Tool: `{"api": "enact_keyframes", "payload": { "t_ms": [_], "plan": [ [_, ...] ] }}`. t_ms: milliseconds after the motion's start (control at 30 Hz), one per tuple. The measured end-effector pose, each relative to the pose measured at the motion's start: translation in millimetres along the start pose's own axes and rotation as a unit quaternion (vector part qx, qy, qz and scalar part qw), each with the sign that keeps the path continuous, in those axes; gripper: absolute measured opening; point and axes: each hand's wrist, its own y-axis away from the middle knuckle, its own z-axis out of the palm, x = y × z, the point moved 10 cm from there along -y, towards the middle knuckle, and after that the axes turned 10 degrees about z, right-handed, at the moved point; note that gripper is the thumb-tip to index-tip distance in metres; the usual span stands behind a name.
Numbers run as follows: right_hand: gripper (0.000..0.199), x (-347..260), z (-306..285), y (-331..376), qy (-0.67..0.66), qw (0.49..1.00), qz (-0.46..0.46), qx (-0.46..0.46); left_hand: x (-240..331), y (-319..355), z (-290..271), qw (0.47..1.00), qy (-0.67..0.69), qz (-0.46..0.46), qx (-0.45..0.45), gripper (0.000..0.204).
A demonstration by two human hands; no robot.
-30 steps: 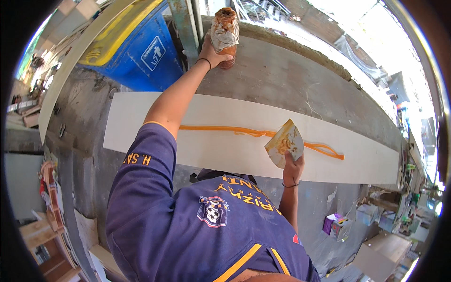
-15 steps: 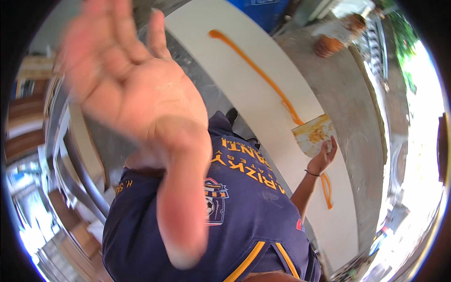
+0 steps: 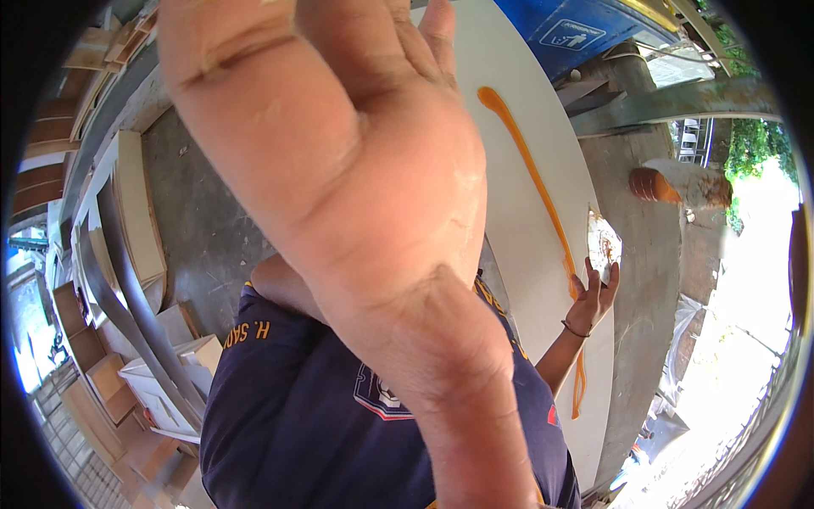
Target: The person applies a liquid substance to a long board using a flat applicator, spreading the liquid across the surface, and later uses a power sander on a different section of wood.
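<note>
I've got left grip (image 3: pixel 373 178) open; right grip (image 3: pixel 593 299) holds the card (image 3: pixel 604 239), nearer the orange streak (image 3: pixel 541 188) along the board (image 3: pixel 553 144).

At one o'clock, the blue bin (image 3: pixel 527 24) carries a white-framed sign (image 3: pixel 573 36), with a drawn figure who throws litter and one line of small white letters. At eight o'clock, the sleeve of the dark shirt (image 3: pixel 288 416) bears yellow capital letters (image 3: pixel 253 333), partly cut. Toward four o'clock, the shirt has more yellow letters, mostly hidden. Near six o'clock, its badge (image 3: pixel 370 397) shows only in part.
</note>
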Motion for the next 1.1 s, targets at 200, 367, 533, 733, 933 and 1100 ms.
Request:
{"api": "enact_keyframes", "payload": {
  "t_ms": [200, 367, 533, 733, 933, 1100],
  "plan": [
    [0.044, 14.9, 64.9, -47.3, 0.172, 0.984, -0.043, 0.021, -72.6, -25.3, -50.6, 0.991, -0.08, -0.109, -0.019, 0.121],
    [0.026, -60.6, 138.2, -27.1, 0.513, 0.819, -0.258, 0.019, -204.9, 31.9, -142.5, 0.95, -0.201, -0.234, -0.051, 0.11],
    [0.016, -48.2, 171.7, -70.9, 0.56, 0.799, -0.116, -0.183, -343.6, 142.5, -223.1, 0.826, -0.357, -0.426, -0.091, 0.108],
    [0.009, -22.5, 216.7, -112.7, 0.594, 0.703, -0.212, -0.329, -436.1, 217.1, -255.4, 0.725, -0.399, -0.516, -0.22, 0.103],
    [0.031, -4.1, 252.1, -135.7, 0.645, 0.639, -0.226, -0.354, -496.5, 238.2, -294.7, 0.702, -0.367, -0.565, -0.23, 0.084],
    [0.03, -2.8, 294.3, -149.8, 0.622, 0.631, -0.268, -0.378, -515.0, 260.4, -285.4, 0.693, -0.251, -0.64, -0.217, 0.049]
  ]
}}
